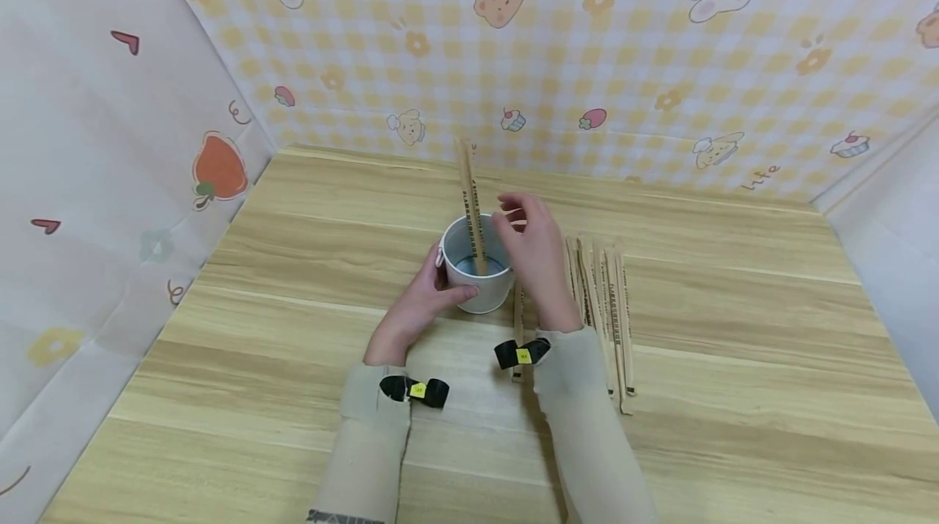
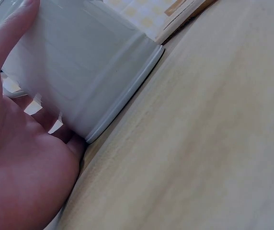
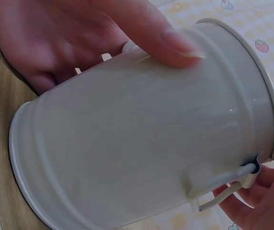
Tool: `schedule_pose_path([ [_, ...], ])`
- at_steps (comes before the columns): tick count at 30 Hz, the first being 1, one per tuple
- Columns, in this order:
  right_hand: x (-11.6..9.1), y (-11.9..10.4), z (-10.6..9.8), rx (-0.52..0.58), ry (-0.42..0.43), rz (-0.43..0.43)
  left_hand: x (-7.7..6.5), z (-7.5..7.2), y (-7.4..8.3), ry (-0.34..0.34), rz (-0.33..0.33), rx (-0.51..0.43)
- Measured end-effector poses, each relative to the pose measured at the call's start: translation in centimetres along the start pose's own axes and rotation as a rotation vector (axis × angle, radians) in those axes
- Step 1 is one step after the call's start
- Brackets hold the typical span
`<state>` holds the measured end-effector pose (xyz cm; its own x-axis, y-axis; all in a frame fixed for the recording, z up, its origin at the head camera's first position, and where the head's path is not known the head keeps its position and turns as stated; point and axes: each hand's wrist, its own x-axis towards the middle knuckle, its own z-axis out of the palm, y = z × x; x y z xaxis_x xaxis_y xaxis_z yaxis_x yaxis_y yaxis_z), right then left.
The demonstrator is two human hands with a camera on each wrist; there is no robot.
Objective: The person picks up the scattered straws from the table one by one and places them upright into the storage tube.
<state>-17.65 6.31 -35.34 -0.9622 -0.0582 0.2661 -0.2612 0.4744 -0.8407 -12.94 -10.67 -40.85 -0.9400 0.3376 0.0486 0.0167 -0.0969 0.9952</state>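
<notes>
A small white bucket (image 1: 484,293) stands upright on the wooden table. My left hand (image 1: 421,300) grips its left side, thumb across the front; the left wrist view shows the palm and thumb (image 2: 15,31) against the wall. Two paper-wrapped straws (image 1: 475,222) lean inside, their tops well above the rim. Just right of them, my right hand (image 1: 534,251) hovers at the rim with fingers loosely bent and nothing visible between them. In the right wrist view, part of that hand (image 3: 266,196) shows beside the bucket's side handle (image 3: 223,189).
More paper-wrapped straws (image 1: 612,312) lie lengthwise on the table (image 1: 734,394), right of the bucket and partly under the right forearm. Behind the table hangs a yellow checked cloth (image 1: 638,35); a white patterned cloth (image 1: 81,149) covers the left side.
</notes>
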Motion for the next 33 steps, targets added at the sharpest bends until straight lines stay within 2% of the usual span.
schedule_pose_path([
  [9, -0.3, 0.1, -1.2, 0.057, 0.027, 0.045, 0.0, 0.3, -0.1, 0.001, -0.003, 0.004],
  [17, -0.8, 1.0, -3.2, 0.017, 0.015, 0.116, 0.0, 0.1, -0.1, 0.008, -0.018, 0.009],
  [27, -2.3, 4.1, -7.4, -0.027, 0.089, 0.172, -0.1, 0.1, 0.0, 0.005, -0.027, 0.024],
  [33, -3.2, 6.2, -10.6, -0.053, 0.126, 0.244, 0.0, 0.2, 0.1, 0.007, -0.021, 0.000],
])
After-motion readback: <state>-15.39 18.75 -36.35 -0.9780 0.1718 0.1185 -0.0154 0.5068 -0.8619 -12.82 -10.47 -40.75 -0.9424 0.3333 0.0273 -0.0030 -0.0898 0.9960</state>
